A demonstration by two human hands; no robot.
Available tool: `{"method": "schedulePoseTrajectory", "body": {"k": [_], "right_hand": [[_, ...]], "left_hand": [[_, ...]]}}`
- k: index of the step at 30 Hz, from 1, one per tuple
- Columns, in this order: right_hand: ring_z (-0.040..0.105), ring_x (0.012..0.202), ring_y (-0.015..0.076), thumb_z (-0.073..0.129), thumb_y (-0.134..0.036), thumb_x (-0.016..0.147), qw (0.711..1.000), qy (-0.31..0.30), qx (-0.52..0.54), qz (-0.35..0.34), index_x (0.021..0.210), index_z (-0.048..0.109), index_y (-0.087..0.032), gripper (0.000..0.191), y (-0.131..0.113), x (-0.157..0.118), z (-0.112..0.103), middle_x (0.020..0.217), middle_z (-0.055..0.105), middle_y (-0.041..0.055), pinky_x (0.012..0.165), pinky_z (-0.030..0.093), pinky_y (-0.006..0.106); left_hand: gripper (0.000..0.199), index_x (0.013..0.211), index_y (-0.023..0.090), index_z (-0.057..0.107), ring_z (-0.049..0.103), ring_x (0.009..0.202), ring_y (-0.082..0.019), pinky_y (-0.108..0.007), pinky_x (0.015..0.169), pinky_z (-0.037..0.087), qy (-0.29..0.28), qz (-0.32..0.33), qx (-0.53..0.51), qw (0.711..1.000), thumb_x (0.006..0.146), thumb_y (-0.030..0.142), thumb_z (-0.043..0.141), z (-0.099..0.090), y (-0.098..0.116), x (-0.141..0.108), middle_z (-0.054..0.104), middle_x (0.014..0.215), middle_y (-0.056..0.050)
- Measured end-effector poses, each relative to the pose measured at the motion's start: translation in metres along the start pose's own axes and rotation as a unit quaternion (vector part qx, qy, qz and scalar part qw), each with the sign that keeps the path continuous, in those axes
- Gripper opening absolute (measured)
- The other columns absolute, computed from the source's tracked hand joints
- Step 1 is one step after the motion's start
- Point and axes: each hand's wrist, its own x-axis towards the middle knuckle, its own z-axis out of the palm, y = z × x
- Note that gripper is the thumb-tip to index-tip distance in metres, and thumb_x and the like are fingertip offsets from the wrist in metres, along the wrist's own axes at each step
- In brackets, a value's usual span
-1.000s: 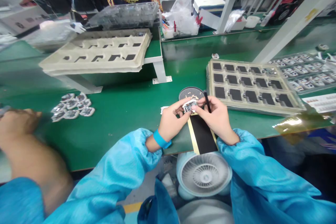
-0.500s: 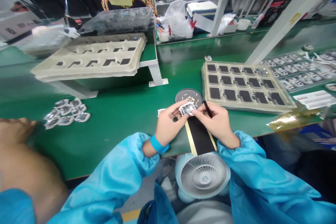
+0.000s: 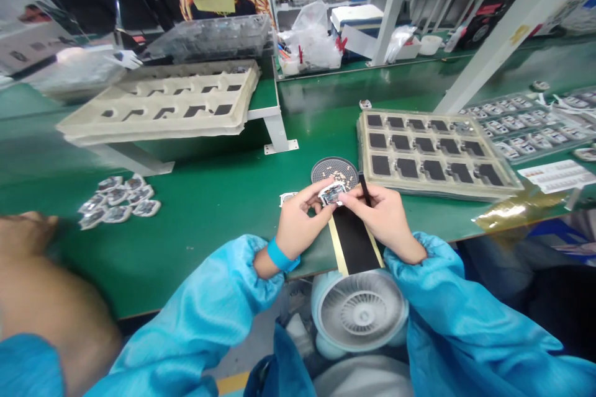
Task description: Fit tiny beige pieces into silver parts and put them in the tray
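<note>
The left hand [image 3: 302,217] pinches a small white-rimmed part [image 3: 332,193] between curled fingers, just on the near side of the round dish [image 3: 321,169], the landmark. The right hand [image 3: 384,214] presses the part's other side, a black pen-like tool [image 3: 364,190] tucked in its grip. Right of the dish lies the compartment tray [image 3: 388,184]; left of it, open green surface [image 3: 228,198].

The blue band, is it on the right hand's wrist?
No, the blue band is around the left hand's wrist.
</note>
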Motion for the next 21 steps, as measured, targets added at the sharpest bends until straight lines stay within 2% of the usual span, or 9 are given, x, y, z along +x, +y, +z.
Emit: {"method": "schedulePoseTrajectory", "body": {"k": [4, 8, 11, 13, 15, 17, 19, 21], "right_hand": [[0.061, 0.069, 0.0161, 0.082, -0.041, 0.076, 0.998, -0.023, 0.035, 0.046, 0.078, 0.078, -0.018, 0.023, -0.0024, 0.0029, -0.0016, 0.077, 0.074, 0.0035, 0.065, 0.045, 0.029], [0.06, 0.068, 0.015, 0.084, -0.038, 0.074, 0.998, -0.018, 0.043, 0.053, 0.074, 0.076, -0.018, 0.021, -0.002, 0.0036, 0.0001, 0.074, 0.073, 0.0024, 0.064, 0.045, 0.028], [0.058, 0.066, 0.0139, 0.084, -0.038, 0.075, 0.998, -0.014, 0.029, 0.05, 0.072, 0.075, -0.018, 0.022, -0.0005, 0.0036, 0.0016, 0.072, 0.071, 0.0021, 0.062, 0.043, 0.028], [0.054, 0.062, 0.0123, 0.085, -0.036, 0.073, 0.999, 0.008, 0.004, 0.036, 0.073, 0.072, -0.018, 0.023, 0.0004, 0.0038, 0.0022, 0.072, 0.069, 0.0011, 0.058, 0.041, 0.027], [0.055, 0.063, 0.0119, 0.087, -0.034, 0.072, 1.0, 0.019, 0.003, 0.017, 0.083, 0.072, -0.018, 0.025, 0.001, 0.0042, 0.0024, 0.079, 0.07, 0.0011, 0.058, 0.043, 0.027], [0.061, 0.072, 0.0139, 0.085, -0.033, 0.074, 0.999, -0.001, 0.039, -0.001, 0.098, 0.071, -0.019, 0.031, 0.0013, 0.0046, 0.0026, 0.092, 0.073, 0.0032, 0.064, 0.048, 0.028], [0.065, 0.079, 0.0158, 0.083, -0.031, 0.076, 0.997, -0.027, 0.076, -0.006, 0.103, 0.07, -0.02, 0.032, 0.0013, 0.0048, 0.0028, 0.097, 0.073, 0.0045, 0.069, 0.052, 0.03], [0.065, 0.08, 0.0161, 0.082, -0.029, 0.076, 0.995, -0.036, 0.092, 0.0, 0.1, 0.07, -0.02, 0.028, 0.0013, 0.0053, 0.0029, 0.093, 0.072, 0.0038, 0.071, 0.053, 0.03]], "left_hand": [[0.044, 0.125, 0.021, 0.072, 0.054, 0.062, -0.009, -0.025, 0.066, 0.052, 0.019, 0.05, 0.08, 0.995, 0.081, 0.015, 0.073, -0.0003, 0.0017, -0.0012, 0.077, 0.105, -0.005], [0.045, 0.125, 0.022, 0.073, 0.053, 0.061, -0.009, -0.027, 0.068, 0.051, 0.021, 0.06, 0.108, 0.992, 0.081, 0.011, 0.072, -0.0008, 0.0039, -0.0006, 0.077, 0.097, -0.003], [0.041, 0.121, 0.021, 0.075, 0.059, 0.066, -0.011, -0.027, 0.067, 0.053, 0.016, 0.021, 0.054, 0.998, 0.081, 0.014, 0.074, -0.0016, 0.0049, 0.0012, 0.078, 0.098, -0.004], [0.04, 0.12, 0.018, 0.075, 0.068, 0.078, -0.015, -0.028, 0.073, 0.057, 0.003, -0.03, -0.024, 0.999, 0.079, 0.017, 0.077, -0.0023, 0.0056, 0.0024, 0.078, 0.105, -0.007], [0.043, 0.12, 0.016, 0.074, 0.073, 0.094, -0.021, -0.032, 0.085, 0.06, -0.021, -0.078, -0.106, 0.991, 0.077, 0.02, 0.081, -0.0028, 0.0064, 0.0032, 0.077, 0.114, -0.01], [0.046, 0.12, 0.015, 0.073, 0.073, 0.105, -0.024, -0.036, 0.094, 0.059, -0.046, -0.108, -0.16, 0.98, 0.075, 0.02, 0.083, -0.003, 0.0065, 0.0036, 0.075, 0.119, -0.012], [0.047, 0.12, 0.015, 0.072, 0.072, 0.108, -0.025, -0.038, 0.097, 0.059, -0.058, -0.117, -0.169, 0.977, 0.075, 0.02, 0.084, -0.0028, 0.0059, 0.0037, 0.075, 0.12, -0.013], [0.047, 0.12, 0.015, 0.073, 0.073, 0.106, -0.025, -0.039, 0.096, 0.059, -0.061, -0.116, -0.155, 0.979, 0.075, 0.02, 0.084, -0.0024, 0.0046, 0.0035, 0.075, 0.118, -0.013]]}}
